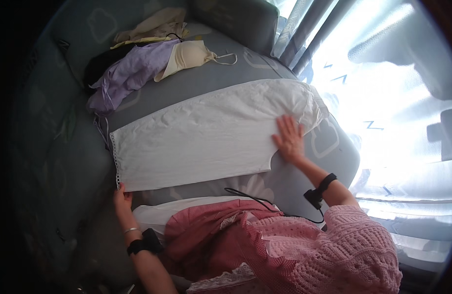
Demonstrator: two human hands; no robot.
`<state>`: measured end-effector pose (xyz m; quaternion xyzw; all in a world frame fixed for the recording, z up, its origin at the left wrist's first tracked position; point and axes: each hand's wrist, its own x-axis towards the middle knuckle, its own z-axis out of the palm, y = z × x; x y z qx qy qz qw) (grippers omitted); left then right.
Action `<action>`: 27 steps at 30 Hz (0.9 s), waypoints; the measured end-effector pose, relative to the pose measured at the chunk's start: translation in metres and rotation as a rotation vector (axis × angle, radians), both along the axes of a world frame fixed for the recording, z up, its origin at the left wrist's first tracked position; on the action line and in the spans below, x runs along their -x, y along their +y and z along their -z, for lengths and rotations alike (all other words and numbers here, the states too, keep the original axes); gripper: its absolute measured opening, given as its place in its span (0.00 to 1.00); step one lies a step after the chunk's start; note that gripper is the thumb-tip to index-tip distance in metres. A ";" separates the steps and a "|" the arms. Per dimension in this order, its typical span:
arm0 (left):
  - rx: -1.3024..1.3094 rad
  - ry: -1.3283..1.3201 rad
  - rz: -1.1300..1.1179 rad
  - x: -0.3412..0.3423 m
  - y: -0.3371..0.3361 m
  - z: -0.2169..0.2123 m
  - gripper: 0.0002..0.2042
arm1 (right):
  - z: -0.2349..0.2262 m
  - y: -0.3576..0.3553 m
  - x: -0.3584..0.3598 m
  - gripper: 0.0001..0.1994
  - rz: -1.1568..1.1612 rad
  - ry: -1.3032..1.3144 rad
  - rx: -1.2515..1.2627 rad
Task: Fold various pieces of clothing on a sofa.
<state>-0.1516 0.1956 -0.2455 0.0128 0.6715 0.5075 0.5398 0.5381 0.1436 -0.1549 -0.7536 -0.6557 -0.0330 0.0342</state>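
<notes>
A pair of white trousers (196, 132), folded lengthwise, lies spread across the grey sofa seat. Its lace-edged hem (115, 157) is at the left and the gathered waist end (312, 108) at the right. My left hand (122, 200) pinches the near corner of the hem. Flat on the cloth near the waist end, my right hand (289, 138) has its fingers stretched out. Some creases show around the waist, while the leg part looks mostly smooth.
Behind the trousers lies a clothes pile: a lilac garment (133, 68), a cream bra (189, 56) and beige cloth (157, 24). The grey sofa (201, 88) has a backrest at the far side. Bright sheer curtains (392, 112) hang at the right. A black cable (250, 197) crosses my lap.
</notes>
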 end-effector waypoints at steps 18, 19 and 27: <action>-0.072 0.063 0.091 -0.009 -0.001 -0.012 0.13 | 0.009 0.122 0.185 0.28 -0.898 0.228 -0.087; -0.057 0.100 0.083 -0.010 -0.002 -0.013 0.13 | 0.009 0.136 0.197 0.28 -0.853 0.199 -0.039; -0.143 0.059 0.066 -0.009 -0.005 -0.006 0.13 | 0.008 0.199 0.103 0.27 -0.624 0.008 -0.146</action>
